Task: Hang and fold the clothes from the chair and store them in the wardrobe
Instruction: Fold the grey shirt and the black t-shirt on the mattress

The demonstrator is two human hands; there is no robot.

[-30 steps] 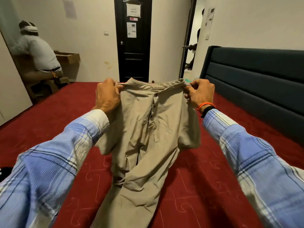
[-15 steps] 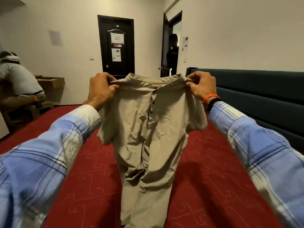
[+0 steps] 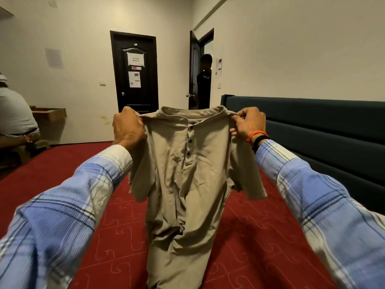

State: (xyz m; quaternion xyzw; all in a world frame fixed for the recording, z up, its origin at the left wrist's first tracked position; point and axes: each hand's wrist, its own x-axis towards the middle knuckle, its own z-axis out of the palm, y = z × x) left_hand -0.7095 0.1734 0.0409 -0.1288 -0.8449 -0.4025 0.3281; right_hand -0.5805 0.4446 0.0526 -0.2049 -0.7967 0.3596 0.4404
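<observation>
Item, centre frame: shirt (image 3: 187,180), tan, short-sleeved, buttoned placket, held up by its shoulders so it hangs straight for folding; I judge the hem trails onto the red bed (image 3: 260,236) at lower frame. My left hand (image 3: 128,128), fingers curled, pinches one shoulder seam; my right hand (image 3: 248,125) pinches the other, orange band at the wrist. Right of frame: dark headboard (image 3: 323,126). Far centre: black door (image 3: 135,71); a person stands in the open doorway beside it. Against the earlier frames, the shirt is lifted higher and spread flatter, with the collar level.
</observation>
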